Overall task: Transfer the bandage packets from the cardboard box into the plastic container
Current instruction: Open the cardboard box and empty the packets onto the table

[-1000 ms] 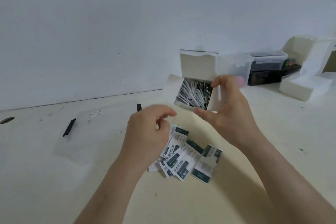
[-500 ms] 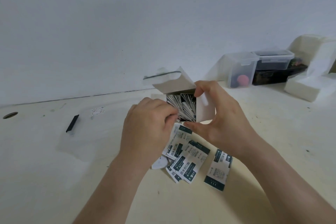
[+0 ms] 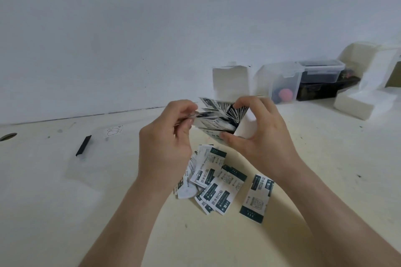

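"So, what has the left hand got?"

"Its fingertips pinch a thin sheaf of bandage packets, right at the mouth of the cardboard box."

"And the box?"

"The right hand grips it, thumb beneath and forefinger curled over the top. It's tipped so the opening faces the left hand's pinch. More packets sit packed inside, touching the pinched ones. The flap stands up just beyond the right fingertips."

"Anything underneath?"

"Loose packets lie overlapping on the table below both grips, and a single packet lies apart under the right wrist."

"Where's the plastic container?"

"Beyond the right hand, near the wall, well apart from the box. Something red shows through its side."

"Left of the pinch?"

"A black strip, well apart."
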`<move>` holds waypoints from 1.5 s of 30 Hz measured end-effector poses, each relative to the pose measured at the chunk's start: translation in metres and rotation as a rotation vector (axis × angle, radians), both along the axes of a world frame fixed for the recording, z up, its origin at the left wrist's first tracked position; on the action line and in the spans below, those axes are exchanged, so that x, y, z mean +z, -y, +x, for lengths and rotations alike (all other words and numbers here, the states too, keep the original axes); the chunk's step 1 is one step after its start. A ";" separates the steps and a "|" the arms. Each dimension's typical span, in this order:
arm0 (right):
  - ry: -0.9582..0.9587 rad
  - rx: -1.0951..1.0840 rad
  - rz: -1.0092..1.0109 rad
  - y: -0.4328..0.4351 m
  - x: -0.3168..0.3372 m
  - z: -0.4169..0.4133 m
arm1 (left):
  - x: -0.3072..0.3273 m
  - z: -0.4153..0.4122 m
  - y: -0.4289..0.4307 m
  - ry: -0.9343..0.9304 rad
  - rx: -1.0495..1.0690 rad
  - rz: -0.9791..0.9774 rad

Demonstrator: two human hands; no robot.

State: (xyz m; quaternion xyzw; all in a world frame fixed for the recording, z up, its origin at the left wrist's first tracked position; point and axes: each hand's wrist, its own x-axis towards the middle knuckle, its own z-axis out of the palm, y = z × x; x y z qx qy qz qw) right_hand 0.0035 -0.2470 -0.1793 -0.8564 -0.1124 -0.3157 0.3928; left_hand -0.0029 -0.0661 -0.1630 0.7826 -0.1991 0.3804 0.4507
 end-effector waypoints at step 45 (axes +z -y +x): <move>0.038 0.185 -0.010 -0.001 0.006 -0.003 | -0.002 -0.002 0.002 0.044 0.008 0.441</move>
